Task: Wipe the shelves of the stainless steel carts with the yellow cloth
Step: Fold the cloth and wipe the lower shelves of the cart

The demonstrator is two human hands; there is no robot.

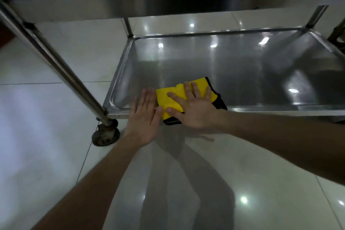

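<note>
**On the Lower Shelf: Cloth Pressed Flat at the Near Rim**

At six o'clock of the lower shelf (214, 65), the folded yellow cloth (169, 101) is seen lying over the near rim in the head view. It is pressed down by the right hand (192, 107), whose fingers are spread wide and flat upon it. At nine o'clock of the cloth, the left hand (144, 115) is laid flat and open, fingers together, touching the cloth's edge. An upper shelf (168, 1) is shown at twelve o'clock, a caster wheel (105, 135) on the tiled floor (46, 136) at eight o'clock.
</note>
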